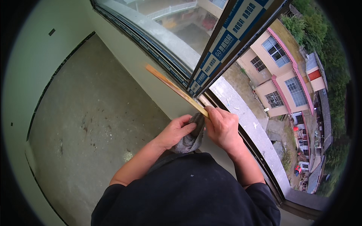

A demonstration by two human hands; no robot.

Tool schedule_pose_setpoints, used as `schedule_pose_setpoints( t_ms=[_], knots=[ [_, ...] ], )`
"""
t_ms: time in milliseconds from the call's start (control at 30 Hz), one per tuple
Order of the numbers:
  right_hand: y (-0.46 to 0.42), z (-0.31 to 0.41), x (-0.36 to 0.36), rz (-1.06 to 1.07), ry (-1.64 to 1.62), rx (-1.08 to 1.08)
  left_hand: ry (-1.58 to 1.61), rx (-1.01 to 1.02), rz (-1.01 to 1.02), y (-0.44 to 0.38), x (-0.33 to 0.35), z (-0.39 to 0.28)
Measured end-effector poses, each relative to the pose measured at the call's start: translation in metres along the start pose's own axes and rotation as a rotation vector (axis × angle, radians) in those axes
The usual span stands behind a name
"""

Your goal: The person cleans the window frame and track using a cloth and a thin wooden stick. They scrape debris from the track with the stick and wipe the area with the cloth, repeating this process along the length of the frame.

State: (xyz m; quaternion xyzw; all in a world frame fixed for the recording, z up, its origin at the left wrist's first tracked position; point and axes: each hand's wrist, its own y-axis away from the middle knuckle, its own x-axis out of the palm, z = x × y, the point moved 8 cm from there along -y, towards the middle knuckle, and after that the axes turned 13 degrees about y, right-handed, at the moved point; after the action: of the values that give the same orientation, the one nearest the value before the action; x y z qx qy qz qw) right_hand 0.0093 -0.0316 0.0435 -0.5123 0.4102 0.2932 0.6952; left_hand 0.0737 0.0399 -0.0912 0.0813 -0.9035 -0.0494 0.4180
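Observation:
My right hand (223, 125) grips one end of a thin, flat wooden strip (175, 89). The strip slants up and to the left, along the inner side of the window track. A grey cloth (192, 139) hangs bunched in my left hand (176, 131), its upper part up against the held end of the strip. Just beyond my hands stands the edge of a sliding window sash (217, 52), dark-framed and covered with blue and white protective film that bears writing. The dark window track (249, 141) runs past my right forearm.
Outside the open part of the window lies a pale concrete ledge (254, 127) with small debris. Below are buildings (280, 73) and trees (336, 84). To the left are a bare concrete floor (93, 113) with scattered specks and a pale wall (25, 70).

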Motion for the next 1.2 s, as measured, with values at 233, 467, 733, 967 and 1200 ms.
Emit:
schedule_pose_setpoints(
  t_ms=[233,467,733,967,1200],
  knots=[
    [0.025,-0.034,-0.009,0.042,0.099,0.059,0.341,0.191,-0.295,-0.022,0.005,0.033],
    [0.064,-0.034,-0.033,0.454,0.041,0.125,0.147,0.337,-0.489,-0.027,0.001,0.035],
    [0.079,-0.032,-0.042,0.634,0.126,0.048,0.132,0.396,-0.580,-0.040,-0.003,0.040],
    [0.087,-0.040,-0.040,0.719,0.260,-0.043,0.051,0.423,-0.642,-0.040,-0.007,0.044],
    [0.074,-0.030,-0.021,0.741,0.304,-0.161,-0.323,0.538,-0.823,-0.016,0.006,0.016]
  ],
)
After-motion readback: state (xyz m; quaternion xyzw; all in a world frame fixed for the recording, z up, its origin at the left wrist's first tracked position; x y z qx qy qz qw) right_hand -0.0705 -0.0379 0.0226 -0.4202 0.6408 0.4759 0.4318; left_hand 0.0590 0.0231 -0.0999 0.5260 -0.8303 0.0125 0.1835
